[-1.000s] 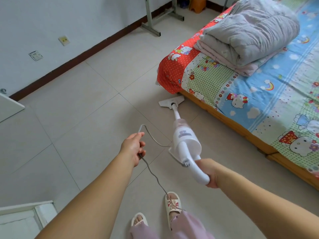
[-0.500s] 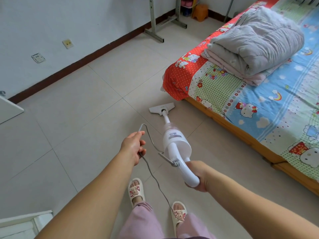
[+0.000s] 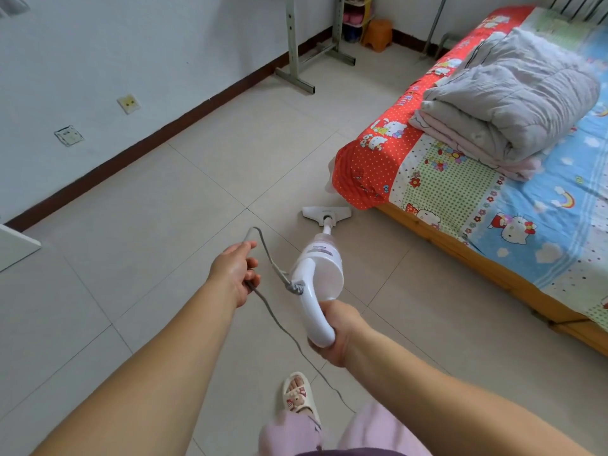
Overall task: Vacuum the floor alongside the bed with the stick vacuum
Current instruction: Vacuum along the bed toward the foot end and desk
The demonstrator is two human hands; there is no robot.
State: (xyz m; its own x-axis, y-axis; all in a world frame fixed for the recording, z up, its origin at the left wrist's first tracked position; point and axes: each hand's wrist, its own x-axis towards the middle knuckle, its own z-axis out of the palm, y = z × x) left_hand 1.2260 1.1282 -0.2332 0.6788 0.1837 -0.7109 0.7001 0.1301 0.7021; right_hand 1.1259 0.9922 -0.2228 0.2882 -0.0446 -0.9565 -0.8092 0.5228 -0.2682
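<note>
so the good way, i think, is to run the floor head [image 3: 326, 214] flat on the tiles in strokes along the bed [image 3: 493, 205] frame, cord [image 3: 263, 245] lifted aside to the left. right hand [image 3: 342, 334] is wrapped tight round the curved handle of the stick vacuum [image 3: 320, 274]. left hand [image 3: 235, 273] pinches the cord in curled fingers. the floor head lies just near the bed's red corner.

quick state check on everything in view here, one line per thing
stick vacuum: tilted, head flat on floor beside the bed corner
right hand: grips vacuum handle
left hand: holds cord
cord: looped, slack, trailing on floor
quilt: folded on bed
bed: sheet-covered
</note>
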